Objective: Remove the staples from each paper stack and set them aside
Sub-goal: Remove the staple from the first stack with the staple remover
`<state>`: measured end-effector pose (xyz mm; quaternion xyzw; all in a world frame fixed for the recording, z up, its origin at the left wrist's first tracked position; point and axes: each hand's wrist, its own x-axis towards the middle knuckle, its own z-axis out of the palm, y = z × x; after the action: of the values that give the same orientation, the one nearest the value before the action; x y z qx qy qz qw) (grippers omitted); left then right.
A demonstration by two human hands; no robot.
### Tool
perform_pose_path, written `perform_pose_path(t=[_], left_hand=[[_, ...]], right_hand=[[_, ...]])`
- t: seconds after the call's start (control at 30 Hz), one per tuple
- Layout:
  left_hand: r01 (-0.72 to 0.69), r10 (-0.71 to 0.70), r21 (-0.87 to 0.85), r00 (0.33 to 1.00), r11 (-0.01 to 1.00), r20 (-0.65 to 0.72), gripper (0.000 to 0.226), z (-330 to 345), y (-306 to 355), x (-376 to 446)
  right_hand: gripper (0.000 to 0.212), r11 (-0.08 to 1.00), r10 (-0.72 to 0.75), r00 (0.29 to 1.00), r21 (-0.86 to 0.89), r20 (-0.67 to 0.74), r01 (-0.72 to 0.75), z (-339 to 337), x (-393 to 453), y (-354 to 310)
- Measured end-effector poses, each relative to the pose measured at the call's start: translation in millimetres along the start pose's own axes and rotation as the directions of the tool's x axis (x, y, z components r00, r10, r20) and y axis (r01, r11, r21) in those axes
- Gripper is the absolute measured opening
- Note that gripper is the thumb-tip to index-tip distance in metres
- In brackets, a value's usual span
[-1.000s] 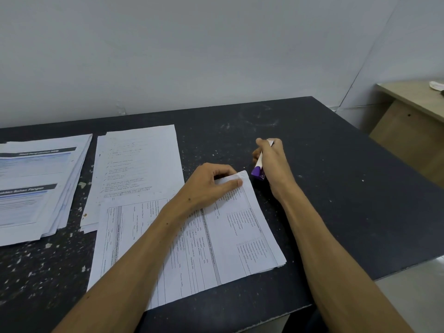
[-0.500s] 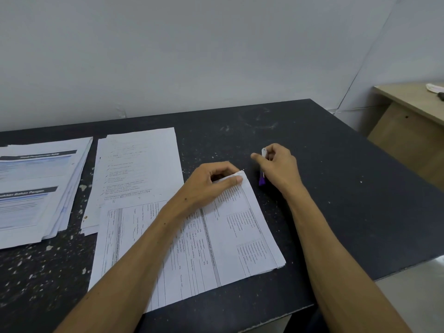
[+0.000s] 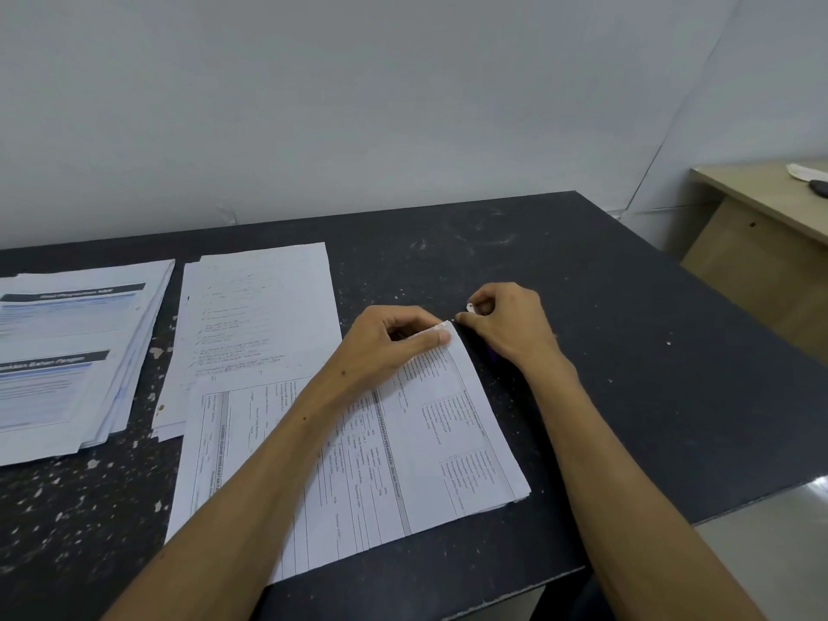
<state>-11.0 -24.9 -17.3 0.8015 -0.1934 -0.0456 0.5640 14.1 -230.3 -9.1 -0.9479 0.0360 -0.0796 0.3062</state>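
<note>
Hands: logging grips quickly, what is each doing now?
Left hand: fingers pinch the form stack corner.
Right hand: fingers curled round a white-tipped tool.

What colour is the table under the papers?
Black with pale specks and scuffs, on the table, seen in the head view.

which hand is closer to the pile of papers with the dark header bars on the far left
Left. The left hand rests on the front form, two piles over from that far-left pile; the right hand is farther right, past the form's corner.
</note>
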Motion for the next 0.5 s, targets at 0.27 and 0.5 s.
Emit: perform_pose_path(t=[0.27,0.5], left_hand=[[0.018,-0.020,-0.051,0.999,0.999,-0.042,0.014,-1,-1,0],[0.044,-0.047,-0.053,0.998,0.998,-0.045,0.020,0,-2,-1]], right_hand=[[0.037,0.999,-0.039,0.997,-0.005,0.070,0.039,-6,-1,7],[0.011,0.946,-0.249,0.964,0.190,-0.091,0.262,-15,-14,0]])
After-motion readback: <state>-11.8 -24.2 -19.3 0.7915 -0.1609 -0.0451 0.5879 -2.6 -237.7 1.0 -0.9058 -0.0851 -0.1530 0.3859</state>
